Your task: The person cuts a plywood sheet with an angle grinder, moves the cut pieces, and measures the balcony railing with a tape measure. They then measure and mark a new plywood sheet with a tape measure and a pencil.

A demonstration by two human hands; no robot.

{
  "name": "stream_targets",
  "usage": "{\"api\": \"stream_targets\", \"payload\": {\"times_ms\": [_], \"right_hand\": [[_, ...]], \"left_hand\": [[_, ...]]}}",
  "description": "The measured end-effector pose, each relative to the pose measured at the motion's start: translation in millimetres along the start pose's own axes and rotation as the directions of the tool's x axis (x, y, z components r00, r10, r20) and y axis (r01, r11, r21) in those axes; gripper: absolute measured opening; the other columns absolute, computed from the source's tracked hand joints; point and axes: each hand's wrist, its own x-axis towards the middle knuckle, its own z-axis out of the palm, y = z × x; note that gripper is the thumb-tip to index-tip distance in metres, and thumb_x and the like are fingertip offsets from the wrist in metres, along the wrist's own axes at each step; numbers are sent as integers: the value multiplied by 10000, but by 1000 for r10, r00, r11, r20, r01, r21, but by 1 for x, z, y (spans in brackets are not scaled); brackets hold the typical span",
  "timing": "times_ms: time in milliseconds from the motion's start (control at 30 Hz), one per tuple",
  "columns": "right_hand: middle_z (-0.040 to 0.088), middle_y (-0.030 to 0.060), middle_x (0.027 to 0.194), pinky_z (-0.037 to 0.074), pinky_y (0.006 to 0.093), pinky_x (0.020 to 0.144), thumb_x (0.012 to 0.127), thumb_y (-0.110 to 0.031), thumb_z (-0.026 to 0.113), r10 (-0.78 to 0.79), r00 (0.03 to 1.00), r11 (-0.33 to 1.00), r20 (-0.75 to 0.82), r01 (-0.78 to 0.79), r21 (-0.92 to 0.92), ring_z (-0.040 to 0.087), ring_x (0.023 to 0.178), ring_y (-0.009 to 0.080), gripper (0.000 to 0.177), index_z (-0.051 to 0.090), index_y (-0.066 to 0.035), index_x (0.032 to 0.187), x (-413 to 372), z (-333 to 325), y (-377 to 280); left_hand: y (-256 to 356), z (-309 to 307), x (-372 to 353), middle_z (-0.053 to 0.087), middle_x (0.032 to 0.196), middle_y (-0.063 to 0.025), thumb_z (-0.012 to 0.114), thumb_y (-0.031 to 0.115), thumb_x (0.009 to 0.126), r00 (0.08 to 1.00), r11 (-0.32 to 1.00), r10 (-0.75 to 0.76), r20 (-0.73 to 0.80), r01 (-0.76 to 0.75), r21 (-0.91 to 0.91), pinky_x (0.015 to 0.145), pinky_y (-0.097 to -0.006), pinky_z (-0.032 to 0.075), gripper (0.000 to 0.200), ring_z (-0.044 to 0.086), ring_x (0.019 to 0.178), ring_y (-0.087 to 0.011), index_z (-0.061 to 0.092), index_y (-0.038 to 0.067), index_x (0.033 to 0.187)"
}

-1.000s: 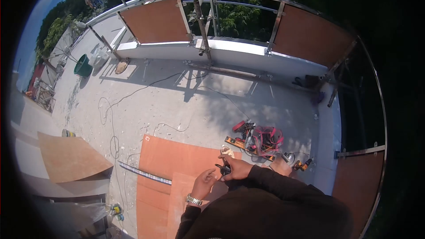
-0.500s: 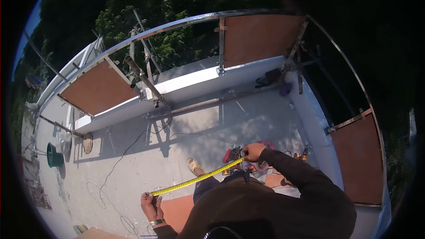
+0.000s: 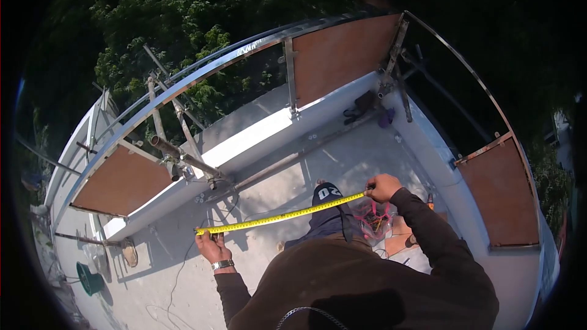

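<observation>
Beyond both hands, a sunlit concrete floor (image 3: 143,284) meets a metal-framed railing (image 3: 247,49). A yellow measuring tape (image 3: 281,216) spans the gap between them — its long axis running rightward and slightly forward from the left hand (image 3: 213,249), half-curled and pinching one end, to the right hand (image 3: 384,188), fingers closed on the other.

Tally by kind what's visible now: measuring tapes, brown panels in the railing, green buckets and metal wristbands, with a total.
Yellow measuring tape: 1
Brown railing panels: 3
Green bucket: 1
Metal wristband: 1
Total: 6
</observation>
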Motion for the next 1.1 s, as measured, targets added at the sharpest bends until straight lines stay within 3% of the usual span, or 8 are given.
{"api": "stream_targets", "payload": {"times_ms": [267, 467, 567, 700, 800, 867, 1033, 1100], "right_hand": [[710, 127, 783, 526, 422, 705, 795, -299, 756, -135, 988, 973, -67, 145, 179, 694, 777, 328, 240, 757, -84, 901, 209, -97, 59], [698, 122, 832, 526, 387, 750, 775, -132, 743, -422, 853, 889, -308, 455, 42, 676, 774, 241, 169, 717, -27, 905, 359, -232, 113], [676, 157, 886, 514, 407, 819, 784, -92, 738, -329, 863, 906, -383, 403, 130, 657, 856, 296, 167, 692, -11, 922, 430, -295, 131], [663, 185, 945, 496, 415, 882, 816, -75, 704, -339, 852, 870, -399, 445, 212, 646, 921, 320, 186, 673, 5, 980, 489, -331, 114], [668, 209, 993, 494, 412, 901, 824, -91, 689, -353, 820, 930, -451, 359, -76, 652, 953, 332, 213, 671, 2, 1015, 499, -330, 50], [690, 199, 1003, 495, 410, 911, 829, -126, 697, -517, 701, 821, -491, 569, -50, 666, 962, 328, 209, 685, -9, 1002, 522, -300, 22], [716, 161, 962, 496, 416, 915, 823, -148, 706, -470, 806, 856, -360, 516, 38, 680, 937, 333, 207, 704, -27, 990, 533, -269, -50], [714, 156, 950, 486, 410, 921, 826, -113, 695, -435, 811, 886, -391, 463, -27, 683, 951, 309, 184, 703, 10, 963, 528, -269, -73]], "left_hand": [[-47, 173, 55, 658, 991, -63, 532, 71, 971, 993, 982, 104, -54, -111, -151, 705, -348, 569, 223, 637, 794, -169, 585, 64, 1187], [-61, 295, 109, 654, 909, -74, 528, 76, 964, 992, 985, 108, -68, -116, -130, 664, -358, 583, 122, 672, 765, -203, 587, 37, 1064], [-35, 337, 139, 641, 980, -92, 511, 79, 957, 978, 951, 143, -155, -179, -253, 706, -392, 588, 146, 665, 839, -222, 571, 31, 1080], [17, 356, 219, 661, 1029, -134, 493, 54, 954, 933, 843, 212, -290, -324, -430, 764, -450, 582, 135, 671, 888, -285, 512, 69, 1087], [41, 351, 293, 656, 1013, -144, 459, 40, 957, 905, 840, 276, -323, -390, -378, 747, -477, 580, 181, 682, 872, -321, 485, 70, 1133], [52, 352, 329, 649, 1002, -160, 419, 39, 960, 867, 842, 272, -418, -424, -333, 709, -498, 573, 199, 681, 803, -335, 459, 59, 1154], [84, 291, 456, 657, 1037, -158, 419, 64, 971, 850, 796, 114, -515, -387, -464, 663, -493, 571, 280, 695, 766, -314, 460, 25, 1246], [102, 262, 486, 679, 1077, -148, 499, 82, 939, 836, 960, 213, -506, -275, -51, 737, -446, 567, 274, 699, 858, -284, 547, 37, 1205]]}}
